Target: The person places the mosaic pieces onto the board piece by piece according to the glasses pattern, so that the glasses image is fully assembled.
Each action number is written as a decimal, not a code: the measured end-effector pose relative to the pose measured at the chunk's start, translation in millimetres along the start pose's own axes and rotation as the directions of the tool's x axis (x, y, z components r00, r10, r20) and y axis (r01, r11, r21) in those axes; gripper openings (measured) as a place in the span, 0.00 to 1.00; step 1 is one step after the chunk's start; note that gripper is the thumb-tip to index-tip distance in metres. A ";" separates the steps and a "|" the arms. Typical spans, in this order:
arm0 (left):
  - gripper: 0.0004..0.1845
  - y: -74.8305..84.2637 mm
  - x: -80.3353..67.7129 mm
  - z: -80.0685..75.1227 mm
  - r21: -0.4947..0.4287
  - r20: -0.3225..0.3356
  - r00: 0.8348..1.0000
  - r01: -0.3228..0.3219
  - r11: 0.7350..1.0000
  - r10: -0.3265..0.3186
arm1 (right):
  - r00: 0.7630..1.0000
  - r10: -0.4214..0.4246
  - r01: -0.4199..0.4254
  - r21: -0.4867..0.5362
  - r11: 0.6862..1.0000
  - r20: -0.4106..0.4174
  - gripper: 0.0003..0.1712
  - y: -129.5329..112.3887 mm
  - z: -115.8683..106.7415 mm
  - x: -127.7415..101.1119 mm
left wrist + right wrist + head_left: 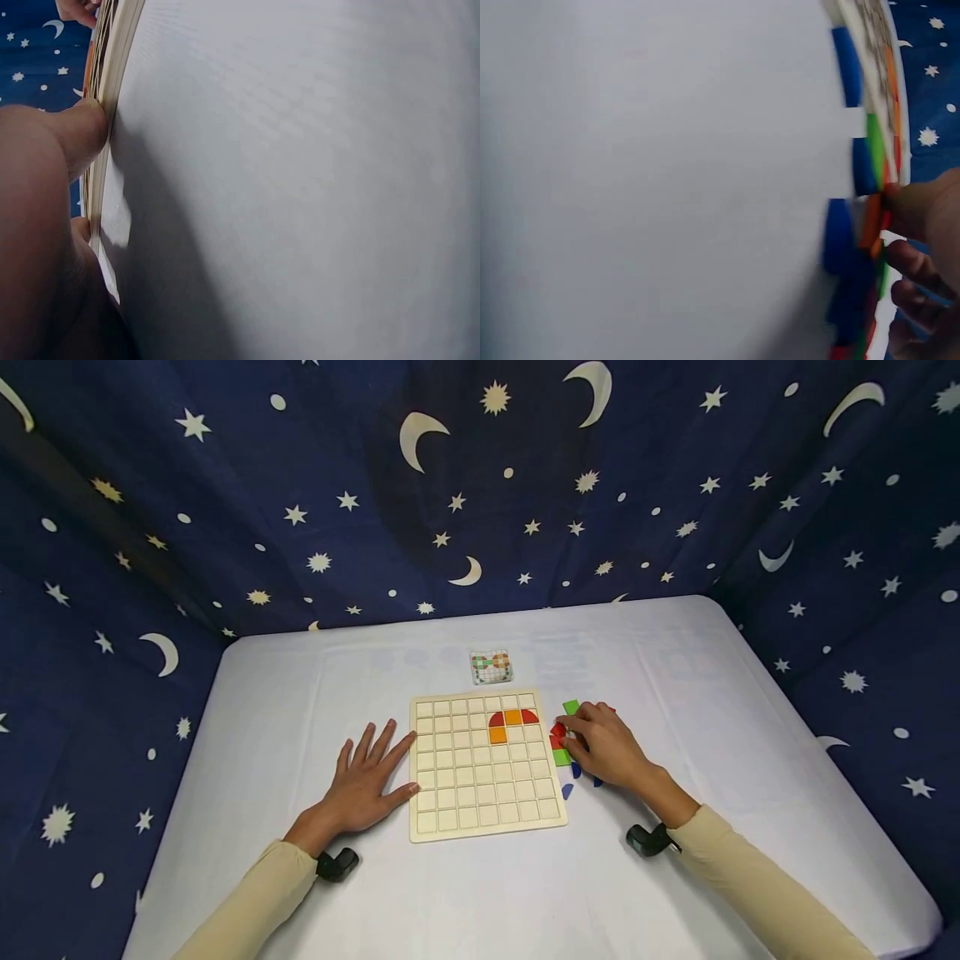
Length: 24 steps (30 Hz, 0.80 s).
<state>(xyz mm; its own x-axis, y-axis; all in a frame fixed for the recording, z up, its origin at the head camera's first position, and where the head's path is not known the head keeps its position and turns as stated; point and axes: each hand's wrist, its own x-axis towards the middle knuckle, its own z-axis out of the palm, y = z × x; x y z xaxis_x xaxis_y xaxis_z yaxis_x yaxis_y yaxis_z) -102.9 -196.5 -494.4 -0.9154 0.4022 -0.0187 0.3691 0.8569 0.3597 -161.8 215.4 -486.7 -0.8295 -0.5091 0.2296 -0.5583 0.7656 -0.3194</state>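
Note:
A pale wooden grid board (465, 777) lies on the table. In its upper right cells sit two orange squares and two red quarter-circle tiles. My left hand (360, 789) lies spread, with thumb and fingertip touching the board's left edge. At the board's right side, my right hand (611, 747) bends over a cluster of tiles. A tilted red tile (557, 729) is pinched between its thumb and index finger. Green tiles (562, 757) lie right beneath these fingers. Part of the cluster is hidden by the hand.
A small pattern card (492, 668) lies behind the board. Blue rounded tiles (567, 791) are near the board's right edge, some close under the right hand. White cloth covers the table (337, 685), and a dark blue curtain (360, 543) with moons and stars surrounds it.

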 end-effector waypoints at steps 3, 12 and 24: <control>0.41 -0.7 -0.6 0.8 0.000 -0.003 1.000 -0.003 1.000 0.003 | 1.000 0.009 -0.010 0.024 1.000 0.008 0.13 -2.3 0.2 6.4; 0.42 -3.1 -1.1 2.0 0.011 -0.008 1.000 -0.004 1.000 0.004 | 0.991 0.107 -0.125 0.296 0.947 0.076 0.10 -13.9 -11.9 21.0; 0.41 -1.5 -1.7 0.1 0.000 -0.006 1.000 -0.001 1.000 0.001 | 0.940 0.315 -0.316 0.678 0.663 0.130 0.07 -45.6 2.7 26.9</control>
<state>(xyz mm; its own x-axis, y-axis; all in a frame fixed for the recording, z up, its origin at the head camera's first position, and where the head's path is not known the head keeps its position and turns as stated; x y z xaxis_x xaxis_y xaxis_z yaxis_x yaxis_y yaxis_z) -101.9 -198.5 -495.0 -0.9161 0.4008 -0.0128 0.3698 0.8568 0.3595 -158.7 165.7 -468.4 -0.9575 -0.2883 -0.0042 -0.1171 0.4023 -0.9080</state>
